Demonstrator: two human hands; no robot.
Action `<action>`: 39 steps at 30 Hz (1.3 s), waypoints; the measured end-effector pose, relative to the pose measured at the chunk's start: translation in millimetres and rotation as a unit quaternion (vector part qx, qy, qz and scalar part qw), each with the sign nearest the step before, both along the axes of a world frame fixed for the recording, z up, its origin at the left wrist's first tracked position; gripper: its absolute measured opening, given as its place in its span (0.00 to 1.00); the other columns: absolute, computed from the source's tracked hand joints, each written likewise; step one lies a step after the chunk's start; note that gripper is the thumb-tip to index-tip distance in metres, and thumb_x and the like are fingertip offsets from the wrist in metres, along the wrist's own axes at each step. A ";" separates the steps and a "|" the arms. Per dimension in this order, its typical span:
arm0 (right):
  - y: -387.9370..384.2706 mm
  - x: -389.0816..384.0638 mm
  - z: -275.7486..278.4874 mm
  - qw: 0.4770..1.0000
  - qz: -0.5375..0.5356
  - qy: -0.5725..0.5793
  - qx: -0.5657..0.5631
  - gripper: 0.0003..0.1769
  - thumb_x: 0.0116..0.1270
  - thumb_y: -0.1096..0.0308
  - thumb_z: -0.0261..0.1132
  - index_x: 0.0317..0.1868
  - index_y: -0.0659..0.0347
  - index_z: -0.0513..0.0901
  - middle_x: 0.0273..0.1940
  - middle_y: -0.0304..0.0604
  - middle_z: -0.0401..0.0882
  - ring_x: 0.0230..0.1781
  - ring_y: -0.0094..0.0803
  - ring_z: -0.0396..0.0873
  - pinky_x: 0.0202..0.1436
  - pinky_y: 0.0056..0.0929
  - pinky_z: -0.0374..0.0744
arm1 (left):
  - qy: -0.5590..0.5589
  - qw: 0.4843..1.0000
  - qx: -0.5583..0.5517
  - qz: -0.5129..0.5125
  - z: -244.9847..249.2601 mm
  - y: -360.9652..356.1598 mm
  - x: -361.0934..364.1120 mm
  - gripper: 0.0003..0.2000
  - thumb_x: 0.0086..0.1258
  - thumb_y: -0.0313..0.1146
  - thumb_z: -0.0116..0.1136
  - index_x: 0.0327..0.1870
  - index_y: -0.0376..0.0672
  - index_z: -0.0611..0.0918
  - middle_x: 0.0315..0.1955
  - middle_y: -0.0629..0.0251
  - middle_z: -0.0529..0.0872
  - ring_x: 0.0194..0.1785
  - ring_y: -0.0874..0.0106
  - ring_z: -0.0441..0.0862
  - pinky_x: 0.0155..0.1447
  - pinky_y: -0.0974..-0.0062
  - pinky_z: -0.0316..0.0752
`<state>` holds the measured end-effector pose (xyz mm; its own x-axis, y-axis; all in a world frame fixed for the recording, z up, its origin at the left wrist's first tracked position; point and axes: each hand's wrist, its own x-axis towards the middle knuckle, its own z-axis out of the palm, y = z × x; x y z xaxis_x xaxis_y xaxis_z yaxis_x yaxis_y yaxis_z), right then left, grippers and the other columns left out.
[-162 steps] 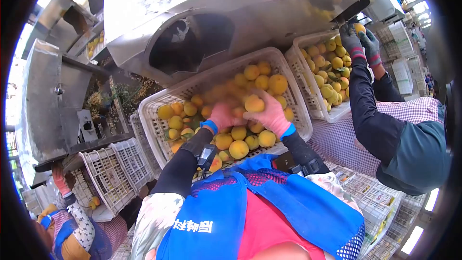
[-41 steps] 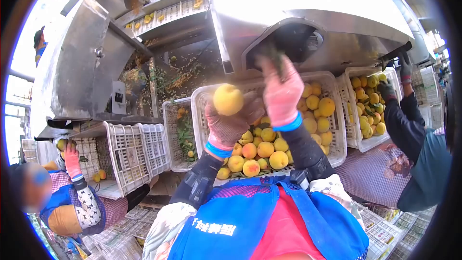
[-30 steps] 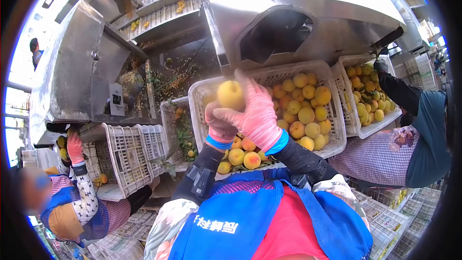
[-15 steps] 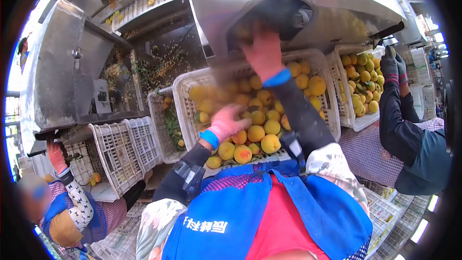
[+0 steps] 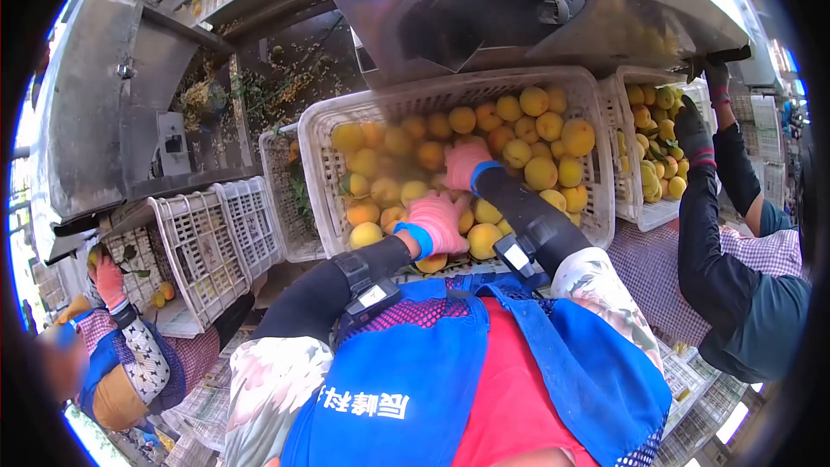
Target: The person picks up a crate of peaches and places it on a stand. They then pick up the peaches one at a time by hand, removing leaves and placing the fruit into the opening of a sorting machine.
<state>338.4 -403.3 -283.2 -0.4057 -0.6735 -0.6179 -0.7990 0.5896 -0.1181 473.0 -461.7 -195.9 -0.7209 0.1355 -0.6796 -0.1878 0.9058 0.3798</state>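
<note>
A white plastic crate (image 5: 316, 143) full of yellow peaches (image 5: 517, 152) stands in front of my body. My left hand (image 5: 435, 220), in a pink glove with a blue cuff, reaches into its near middle, fingers curled over a peach that the palm mostly hides. Just beyond it and slightly right, my right hand (image 5: 467, 164), gloved the same way, points down among the fruit. Its fingers are bent round a peach and their tips are partly hidden. The two hands are close together.
Behind the crate rises a metal machine housing with a dark oval opening (image 5: 493, 13). A second crate of peaches (image 5: 644, 216) stands on the right, by a co-worker's dark-gloved hand (image 5: 692, 131). On the left, another person's pink-gloved hand (image 5: 109, 281) holds a fruit near tilted white crates (image 5: 203, 246).
My right hand has come down from the machine opening into the crate. My left hand has shifted a little right over the peaches. The right co-worker's near hand has moved lower, towards their crate.
</note>
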 end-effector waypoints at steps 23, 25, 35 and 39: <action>53.9 -25.0 6.8 0.650 -0.432 -0.532 -0.329 0.37 0.55 0.73 0.74 0.68 0.66 0.74 0.55 0.49 0.83 0.49 0.37 0.84 0.53 0.32 0.84 | 0.056 0.956 0.194 0.211 -32.2 -25.7 31.1 0.45 0.50 0.59 0.75 0.67 0.40 0.74 0.50 0.47 0.85 0.52 0.53 0.86 0.56 0.58 0.81; 63.1 -36.5 32.1 0.563 -0.446 -0.573 -0.394 0.38 0.55 0.80 0.72 0.69 0.65 0.73 0.59 0.48 0.80 0.54 0.36 0.82 0.60 0.32 0.81 | 0.005 0.770 0.474 0.427 -20.6 -31.7 33.3 0.41 0.56 0.58 0.71 0.66 0.40 0.75 0.51 0.52 0.85 0.52 0.56 0.86 0.52 0.62 0.83; 36.6 12.0 163.5 0.603 -0.205 -0.502 -0.585 0.46 0.56 0.75 0.77 0.76 0.63 0.67 0.78 0.47 0.63 0.79 0.36 0.61 0.81 0.35 0.60 | 0.207 0.585 0.628 0.469 35.0 -57.1 16.2 0.44 0.62 0.67 0.64 0.69 0.40 0.71 0.58 0.53 0.81 0.60 0.53 0.83 0.53 0.54 0.87; 36.6 32.4 183.2 0.757 -0.198 -0.179 -0.596 0.47 0.55 0.65 0.81 0.74 0.62 0.70 0.74 0.54 0.68 0.75 0.43 0.68 0.76 0.35 0.69 | 0.111 0.443 0.790 0.409 30.0 -83.2 27.4 0.45 0.57 0.62 0.70 0.69 0.39 0.71 0.58 0.55 0.81 0.59 0.61 0.82 0.58 0.61 0.84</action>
<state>370.9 -366.7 -100.0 -0.6725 -0.7083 0.2148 -0.3783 0.0795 -0.9223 500.4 -544.9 -165.9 -0.9932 -0.0535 -0.1033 -0.0068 -0.8598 0.5107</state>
